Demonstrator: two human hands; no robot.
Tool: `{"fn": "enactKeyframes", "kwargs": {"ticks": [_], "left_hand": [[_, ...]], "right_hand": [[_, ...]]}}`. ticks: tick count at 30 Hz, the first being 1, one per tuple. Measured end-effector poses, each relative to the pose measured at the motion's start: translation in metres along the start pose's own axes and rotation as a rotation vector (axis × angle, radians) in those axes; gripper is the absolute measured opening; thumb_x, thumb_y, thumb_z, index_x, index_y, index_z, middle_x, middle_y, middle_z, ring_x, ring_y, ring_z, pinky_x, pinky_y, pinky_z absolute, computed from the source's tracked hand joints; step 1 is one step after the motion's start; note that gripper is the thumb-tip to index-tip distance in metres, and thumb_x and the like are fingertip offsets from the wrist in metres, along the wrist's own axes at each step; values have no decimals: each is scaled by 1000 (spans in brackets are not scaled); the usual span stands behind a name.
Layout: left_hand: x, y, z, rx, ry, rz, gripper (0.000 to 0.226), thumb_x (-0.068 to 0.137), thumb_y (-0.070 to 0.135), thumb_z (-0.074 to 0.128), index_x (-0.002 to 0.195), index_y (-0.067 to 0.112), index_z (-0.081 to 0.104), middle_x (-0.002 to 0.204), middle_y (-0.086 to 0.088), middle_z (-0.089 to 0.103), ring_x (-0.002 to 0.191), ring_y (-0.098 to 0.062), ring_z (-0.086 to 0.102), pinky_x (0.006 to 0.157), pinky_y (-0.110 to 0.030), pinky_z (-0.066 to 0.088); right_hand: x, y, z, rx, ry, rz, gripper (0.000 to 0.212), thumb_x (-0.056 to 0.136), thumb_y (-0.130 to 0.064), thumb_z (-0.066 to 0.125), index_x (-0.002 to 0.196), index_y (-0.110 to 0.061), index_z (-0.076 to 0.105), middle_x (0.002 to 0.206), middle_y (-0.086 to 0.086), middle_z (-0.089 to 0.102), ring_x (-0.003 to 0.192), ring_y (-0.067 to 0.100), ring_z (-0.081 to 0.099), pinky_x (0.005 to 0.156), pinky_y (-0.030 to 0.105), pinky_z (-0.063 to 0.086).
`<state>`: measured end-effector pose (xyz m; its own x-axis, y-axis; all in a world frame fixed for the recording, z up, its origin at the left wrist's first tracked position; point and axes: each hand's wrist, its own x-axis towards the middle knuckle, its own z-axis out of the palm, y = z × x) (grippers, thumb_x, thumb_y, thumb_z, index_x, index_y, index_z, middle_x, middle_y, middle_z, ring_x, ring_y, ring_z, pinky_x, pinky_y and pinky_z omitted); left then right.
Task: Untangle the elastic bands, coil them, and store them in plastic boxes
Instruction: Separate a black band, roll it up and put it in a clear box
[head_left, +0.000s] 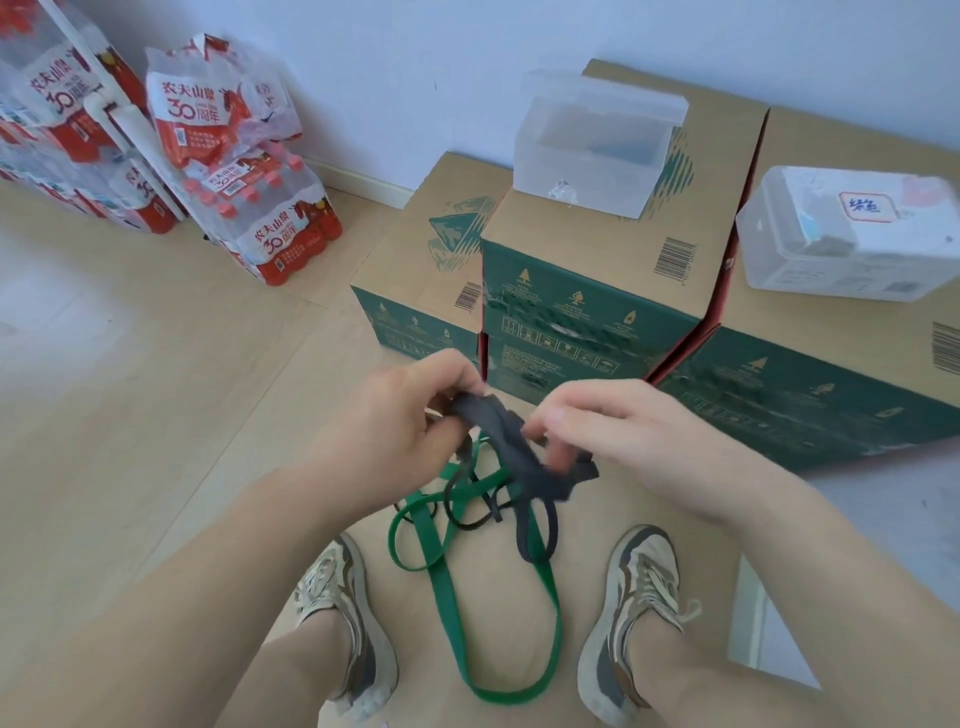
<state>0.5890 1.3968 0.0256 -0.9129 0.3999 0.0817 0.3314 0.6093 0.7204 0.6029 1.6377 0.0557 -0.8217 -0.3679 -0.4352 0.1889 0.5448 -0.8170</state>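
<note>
A tangle of elastic bands hangs in front of me above the floor. My left hand grips the upper end of a wide dark grey band. My right hand pinches the same grey band lower down, near its folded end. A green band dangles from the tangle in long loops between my shoes, knotted with thin dark bands. A clear plastic box with its lid hinged up stands on the middle cardboard carton. A second plastic box, closed and labelled, rests on the right carton.
Three green and brown cardboard cartons stand against the wall ahead. Shrink-wrapped packs of water bottles are stacked at the left. My two shoes stand on the pale wooden floor below the bands.
</note>
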Motion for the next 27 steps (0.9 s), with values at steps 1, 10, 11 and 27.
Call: {"fn": "enactKeyframes", "kwargs": {"ticks": [1, 10, 11, 27], "left_hand": [[0, 6, 1, 22, 11, 38, 22, 78, 7, 63, 96, 19, 68, 76, 10, 70, 68, -10, 66, 62, -34, 55], [5, 26, -3, -42, 121, 24, 18, 73, 15, 75, 90, 19, 71, 75, 9, 69, 70, -9, 68, 61, -32, 58], [5, 25, -4, -106, 76, -1, 24, 74, 12, 79, 96, 19, 72, 84, 10, 72, 78, -8, 71, 67, -28, 60], [17, -31, 31, 232, -309, -100, 28, 82, 44, 80, 101, 49, 60, 94, 28, 55, 98, -14, 48, 83, -31, 39]], "right_hand": [[2, -3, 7, 21, -7, -11, 49, 88, -66, 52, 89, -23, 75, 88, -4, 77, 91, 13, 71, 94, 44, 55], [13, -1, 26, 84, 124, -129, 34, 80, -63, 67, 93, -31, 70, 102, 8, 65, 100, 26, 68, 101, 55, 51], [13, -1, 26, 89, 133, -133, 30, 80, -61, 68, 91, -32, 70, 104, 5, 62, 105, 24, 67, 104, 54, 49], [8, 16, -6, 568, 190, -215, 15, 74, -9, 57, 60, -6, 53, 109, 14, 77, 89, 43, 66, 71, 40, 53]]}}
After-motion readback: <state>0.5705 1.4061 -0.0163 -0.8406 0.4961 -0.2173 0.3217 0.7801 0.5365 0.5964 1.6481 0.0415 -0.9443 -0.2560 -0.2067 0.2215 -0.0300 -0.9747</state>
